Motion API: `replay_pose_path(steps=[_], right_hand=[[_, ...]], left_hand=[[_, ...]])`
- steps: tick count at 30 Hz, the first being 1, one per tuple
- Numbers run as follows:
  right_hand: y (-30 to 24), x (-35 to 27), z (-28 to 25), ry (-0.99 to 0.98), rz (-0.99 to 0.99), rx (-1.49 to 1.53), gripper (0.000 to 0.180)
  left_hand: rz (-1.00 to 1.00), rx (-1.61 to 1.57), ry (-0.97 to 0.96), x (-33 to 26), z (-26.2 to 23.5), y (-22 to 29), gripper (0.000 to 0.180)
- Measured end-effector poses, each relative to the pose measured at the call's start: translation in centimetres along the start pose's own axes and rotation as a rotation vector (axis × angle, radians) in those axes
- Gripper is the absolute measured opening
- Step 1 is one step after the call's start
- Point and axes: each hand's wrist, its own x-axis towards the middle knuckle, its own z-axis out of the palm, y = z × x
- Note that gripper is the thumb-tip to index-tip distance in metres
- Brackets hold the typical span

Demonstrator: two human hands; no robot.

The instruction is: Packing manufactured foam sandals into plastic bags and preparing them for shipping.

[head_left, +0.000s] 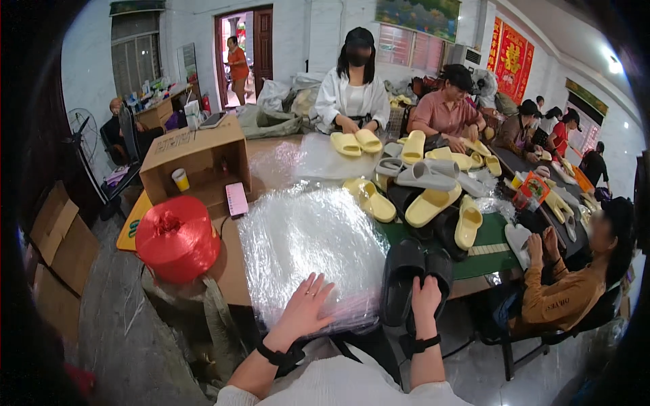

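My left hand (302,308) lies flat with its fingers apart on a stack of clear plastic bags (305,237). Just right of the stack is a pair of black slippers (399,287), side by side with their toes pointing away from me. My right hand (426,301) grips the right one of the pair at its open part; its fingertips are partly hidden there. Beyond the pair, yellow and grey slippers (433,203) lie heaped with some black ones.
A red roll of plastic twine (177,237), a phone (236,199) and an open cardboard box (196,152) with a paper cup (180,179) stand left. Across the table a co-worker (352,95) handles yellow slippers. More people sit along the right, one (569,284) close by.
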Motion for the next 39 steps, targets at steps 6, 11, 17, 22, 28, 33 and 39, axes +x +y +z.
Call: replay_pose_path(steps=[6,11,17,22,28,33,39], right_hand=[[0.1,-0.4,-0.1,0.033,-0.041,0.014,0.036],[-0.3,-0.8,-1.4,0.003,0.044,0.170,0.031],[1.5,-1.2,-1.1,0.216,-0.081,0.394,0.026],[0.9,-0.8,-3.6,0.186,0.090,1.042,0.021],[-5.4,-4.6,-9.1,-0.459,-0.573,0.825,0.030],[-7.6,-5.5,-9.7,-0.756,-0.617,0.774,0.022],[-7.4,-5.7,-8.4,-0.498,-0.620,0.306,0.024]], left_hand=[[0.036,-0.079,-0.010,0.2,2.3,-0.6,0.062],[0.030,-0.108,0.093,-0.1,3.2,-2.1,0.049],[-0.500,-1.291,0.016,0.2,3.1,-4.1,0.042],[-0.479,-1.184,0.044,0.5,1.4,-2.8,0.046],[-0.519,-1.312,-0.028,0.9,-0.4,-2.3,0.054],[-0.494,-1.286,-0.098,1.5,-2.0,-2.2,0.054],[-0.330,-1.035,-0.080,1.9,-4.2,0.4,0.049]])
